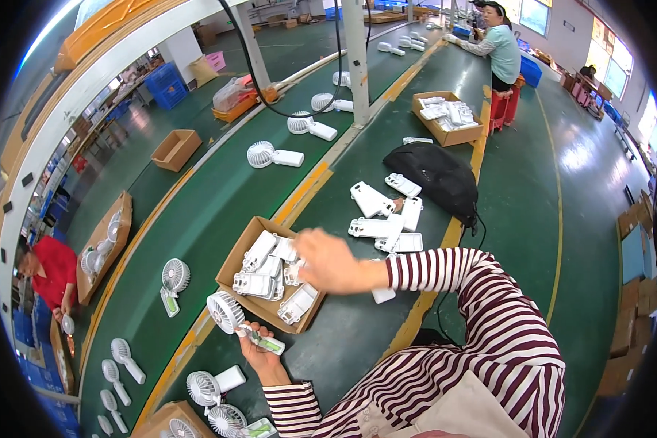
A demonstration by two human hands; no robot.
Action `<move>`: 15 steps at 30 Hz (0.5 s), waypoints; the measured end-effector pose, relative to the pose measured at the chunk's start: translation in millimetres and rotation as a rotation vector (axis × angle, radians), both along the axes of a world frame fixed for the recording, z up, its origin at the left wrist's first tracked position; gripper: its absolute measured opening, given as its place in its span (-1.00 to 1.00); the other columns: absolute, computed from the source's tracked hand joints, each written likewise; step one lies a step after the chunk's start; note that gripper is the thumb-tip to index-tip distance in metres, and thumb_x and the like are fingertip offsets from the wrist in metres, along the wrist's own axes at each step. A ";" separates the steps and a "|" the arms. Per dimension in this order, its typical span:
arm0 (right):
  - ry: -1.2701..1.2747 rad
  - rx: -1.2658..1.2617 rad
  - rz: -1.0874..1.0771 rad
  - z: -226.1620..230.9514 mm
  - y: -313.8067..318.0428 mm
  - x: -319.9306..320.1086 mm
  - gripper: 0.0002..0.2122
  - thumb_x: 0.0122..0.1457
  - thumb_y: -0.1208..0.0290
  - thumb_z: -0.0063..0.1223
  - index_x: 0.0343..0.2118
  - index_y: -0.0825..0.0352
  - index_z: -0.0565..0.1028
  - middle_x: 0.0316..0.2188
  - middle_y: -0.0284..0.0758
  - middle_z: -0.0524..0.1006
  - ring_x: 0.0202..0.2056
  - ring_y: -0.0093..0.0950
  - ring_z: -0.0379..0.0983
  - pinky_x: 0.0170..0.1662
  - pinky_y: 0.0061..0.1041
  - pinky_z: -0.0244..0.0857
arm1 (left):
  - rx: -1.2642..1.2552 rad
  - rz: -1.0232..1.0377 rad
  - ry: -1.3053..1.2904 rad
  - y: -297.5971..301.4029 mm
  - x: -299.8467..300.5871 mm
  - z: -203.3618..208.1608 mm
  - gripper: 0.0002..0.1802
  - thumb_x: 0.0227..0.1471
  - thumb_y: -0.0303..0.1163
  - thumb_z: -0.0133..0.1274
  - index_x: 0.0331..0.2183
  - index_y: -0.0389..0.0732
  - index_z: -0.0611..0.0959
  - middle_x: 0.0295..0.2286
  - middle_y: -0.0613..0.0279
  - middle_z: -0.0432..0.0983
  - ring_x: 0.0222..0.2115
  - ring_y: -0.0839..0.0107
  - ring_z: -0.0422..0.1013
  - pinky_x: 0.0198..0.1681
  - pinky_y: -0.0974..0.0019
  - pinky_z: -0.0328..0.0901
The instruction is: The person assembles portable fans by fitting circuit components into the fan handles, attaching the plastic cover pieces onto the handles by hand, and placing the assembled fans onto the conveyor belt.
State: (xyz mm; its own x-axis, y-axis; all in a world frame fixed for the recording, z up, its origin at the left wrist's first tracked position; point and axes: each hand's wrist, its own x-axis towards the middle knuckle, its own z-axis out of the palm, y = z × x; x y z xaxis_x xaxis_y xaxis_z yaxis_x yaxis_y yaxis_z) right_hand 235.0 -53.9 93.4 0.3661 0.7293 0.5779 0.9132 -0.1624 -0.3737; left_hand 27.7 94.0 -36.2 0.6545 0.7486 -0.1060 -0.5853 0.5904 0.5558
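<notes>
My left hand (261,363) is closed around the handle of a white handheld fan (225,312). The handle's casing is off on the upper side, showing a green battery (271,345). Over the far right side of a cardboard box (246,241) is my right hand (332,263), its fingers blurred, so whatever they may hold does not show. White plastic handle shells (258,285) fill that box in a loose heap. More white shells (372,228) lie on the bench beyond my right hand. Near my left forearm lie other white fans (203,388), one with its battery exposed.
A green conveyor belt (215,226) runs along the left, carrying several fans. Farther up the bench are a black bag (436,179) and another box of white parts (452,130). A metal post (355,66) stands by the belt. Other people work at the far end and across the belt.
</notes>
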 end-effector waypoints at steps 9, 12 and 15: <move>0.696 -0.545 -0.004 -63.8 26.1 55.5 -0.50 -0.22 0.13 0.06 -0.22 0.39 0.43 -0.30 -0.08 0.47 -0.22 -0.22 0.40 -0.15 -0.36 0.26 | 0.047 0.058 0.129 1.5 -6.7 4.0 -0.68 0.06 -0.09 -0.17 -0.36 -0.17 0.45 -0.42 0.24 0.44 -0.44 0.40 0.37 -0.39 0.30 0.31; 0.677 -0.544 0.005 -61.2 20.2 61.1 -0.60 -0.25 0.32 0.09 -0.29 0.44 0.45 -0.39 -0.12 0.49 -0.33 -0.28 0.43 -0.29 -0.40 0.32 | 0.039 -0.034 0.014 0.8 1.3 -1.3 -0.70 0.05 -0.16 -0.14 -0.32 -0.18 0.49 -0.35 0.21 0.45 -0.36 0.38 0.38 -0.28 0.34 0.31; 1.118 -0.469 -0.013 -45.5 17.6 51.5 -0.64 -0.21 0.52 0.01 -0.25 0.48 0.43 -0.43 -0.22 0.47 -0.46 -0.45 0.40 -0.50 -0.51 0.32 | -0.058 0.029 -0.007 -6.0 2.4 7.7 -0.75 0.07 -0.19 -0.15 -0.37 -0.16 0.47 -0.36 0.20 0.45 -0.37 0.38 0.37 -0.26 0.29 0.30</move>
